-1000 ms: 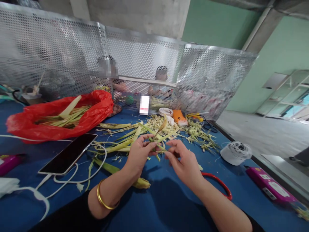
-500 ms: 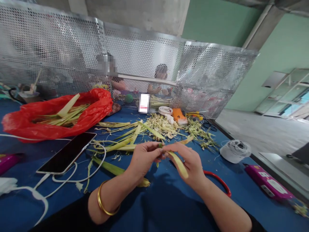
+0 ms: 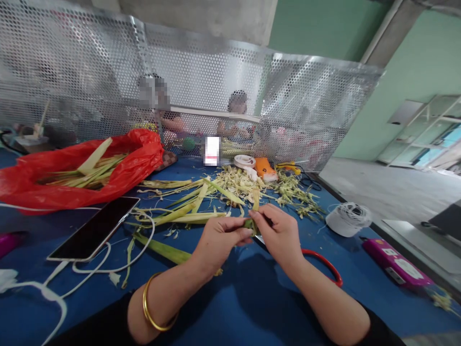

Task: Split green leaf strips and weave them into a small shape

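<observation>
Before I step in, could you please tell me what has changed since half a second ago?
A pale strip lay over the right hand; now a leaf strip, perhaps the same one, points forward from its grasp. The left hand still holds a green leaf piece; the red bag stayed put.

From where I stand, the one camera sits on the wearer's head, looking forward and down over the table (image 3: 248, 302), close above the left hand (image 3: 218, 240) and right hand (image 3: 281, 231), facing the mesh screen (image 3: 201, 72).
</observation>
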Demonstrator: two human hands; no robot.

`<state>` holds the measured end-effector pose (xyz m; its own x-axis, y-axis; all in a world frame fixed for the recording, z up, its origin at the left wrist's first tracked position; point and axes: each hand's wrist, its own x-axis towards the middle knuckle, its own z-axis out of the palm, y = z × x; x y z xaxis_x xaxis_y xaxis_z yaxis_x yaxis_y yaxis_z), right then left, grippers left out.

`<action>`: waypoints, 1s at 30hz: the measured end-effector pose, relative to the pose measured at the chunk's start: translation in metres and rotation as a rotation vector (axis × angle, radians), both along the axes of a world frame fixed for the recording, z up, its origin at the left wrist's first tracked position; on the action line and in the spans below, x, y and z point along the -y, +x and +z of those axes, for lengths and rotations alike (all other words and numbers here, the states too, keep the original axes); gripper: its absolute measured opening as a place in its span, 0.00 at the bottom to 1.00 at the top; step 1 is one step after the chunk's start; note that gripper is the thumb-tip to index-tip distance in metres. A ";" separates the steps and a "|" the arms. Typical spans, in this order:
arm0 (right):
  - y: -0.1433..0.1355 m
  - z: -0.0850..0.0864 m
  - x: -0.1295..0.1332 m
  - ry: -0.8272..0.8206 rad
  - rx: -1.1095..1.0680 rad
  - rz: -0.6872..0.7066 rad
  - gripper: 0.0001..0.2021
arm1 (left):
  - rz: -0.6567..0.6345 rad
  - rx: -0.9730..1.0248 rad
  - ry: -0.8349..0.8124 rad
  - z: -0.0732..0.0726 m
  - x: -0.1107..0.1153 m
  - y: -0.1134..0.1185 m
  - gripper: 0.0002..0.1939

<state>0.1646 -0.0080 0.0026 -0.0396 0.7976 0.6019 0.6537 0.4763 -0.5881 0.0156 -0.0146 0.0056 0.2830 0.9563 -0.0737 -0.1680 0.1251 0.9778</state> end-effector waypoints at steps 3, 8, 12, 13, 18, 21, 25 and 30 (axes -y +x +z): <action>0.000 -0.004 -0.001 -0.022 -0.005 -0.036 0.15 | 0.003 -0.031 0.020 -0.001 0.002 0.002 0.10; -0.002 -0.007 -0.001 -0.020 0.003 -0.047 0.15 | 0.080 -0.092 0.104 -0.005 0.006 0.007 0.07; 0.003 0.000 -0.001 -0.067 0.105 -0.013 0.14 | 0.122 -0.101 0.104 -0.004 0.000 0.002 0.12; 0.006 0.003 -0.002 -0.077 0.164 0.028 0.12 | 0.132 -0.096 0.100 -0.003 -0.004 -0.001 0.13; 0.021 0.020 -0.006 -0.012 0.343 0.207 0.07 | 0.168 -0.089 0.119 0.007 -0.016 -0.014 0.12; 0.028 0.025 -0.008 -0.033 0.272 0.251 0.09 | 0.157 -0.090 0.119 0.010 -0.016 -0.015 0.10; 0.029 0.025 -0.006 -0.026 0.286 0.295 0.07 | 0.217 -0.075 0.103 0.009 -0.016 -0.013 0.12; 0.020 0.024 -0.001 -0.179 0.195 0.375 0.06 | 0.230 -0.042 0.103 0.008 -0.017 -0.013 0.14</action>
